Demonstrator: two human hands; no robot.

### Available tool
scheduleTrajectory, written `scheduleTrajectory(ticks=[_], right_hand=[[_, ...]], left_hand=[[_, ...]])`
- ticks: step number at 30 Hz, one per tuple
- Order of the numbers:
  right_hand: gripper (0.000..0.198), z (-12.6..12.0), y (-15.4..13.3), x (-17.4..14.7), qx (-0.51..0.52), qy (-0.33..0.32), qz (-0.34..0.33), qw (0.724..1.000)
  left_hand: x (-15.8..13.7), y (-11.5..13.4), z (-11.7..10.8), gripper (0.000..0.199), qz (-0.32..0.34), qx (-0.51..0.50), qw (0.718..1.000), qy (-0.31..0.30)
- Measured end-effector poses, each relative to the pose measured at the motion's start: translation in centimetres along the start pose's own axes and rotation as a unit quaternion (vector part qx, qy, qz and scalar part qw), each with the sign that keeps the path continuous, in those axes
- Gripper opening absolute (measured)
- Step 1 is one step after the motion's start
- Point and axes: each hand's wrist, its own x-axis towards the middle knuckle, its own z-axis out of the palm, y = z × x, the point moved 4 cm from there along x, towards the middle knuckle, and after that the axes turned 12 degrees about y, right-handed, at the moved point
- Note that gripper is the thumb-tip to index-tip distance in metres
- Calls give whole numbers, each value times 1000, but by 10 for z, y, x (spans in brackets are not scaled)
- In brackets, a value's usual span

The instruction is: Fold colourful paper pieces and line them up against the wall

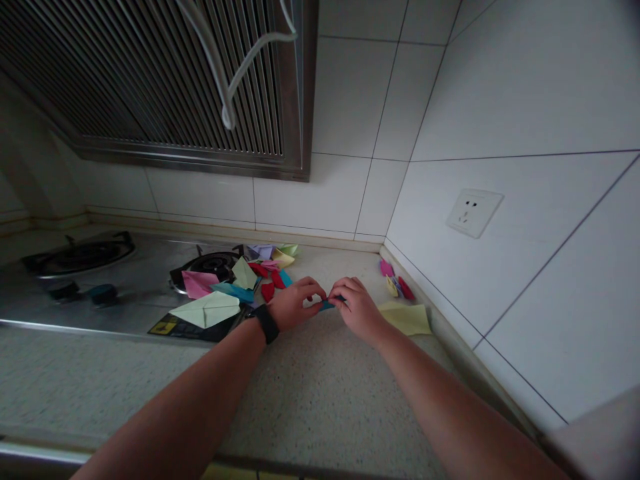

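Between my fingertips, low over the speckled counter, is a small folded piece of blue paper. My left hand, with a black band on the wrist, pinches it from the left. From the other side my right hand pinches it too, and the fingers hide most of its shape. Left of my left hand lie red folded papers and a blue folded paper. A pale yellow sheet lies flat beside my right forearm.
Pale green and pink folded papers lie on the gas stove at left. Several small folded pieces sit by the right wall, below a socket. A range hood with a hanging white cable overhangs the stove.
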Motion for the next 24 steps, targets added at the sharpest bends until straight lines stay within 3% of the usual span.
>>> scheduleTrajectory(ticks=[14, 24], right_hand=[[6, -1, -3, 1, 27, 8, 6, 1000], [11, -1, -5, 0, 11, -6, 8, 1000]], left_hand=[[0, -3, 2, 10, -61, -43, 997, -15], [1, -6, -2, 12, -47, -35, 998, 17]])
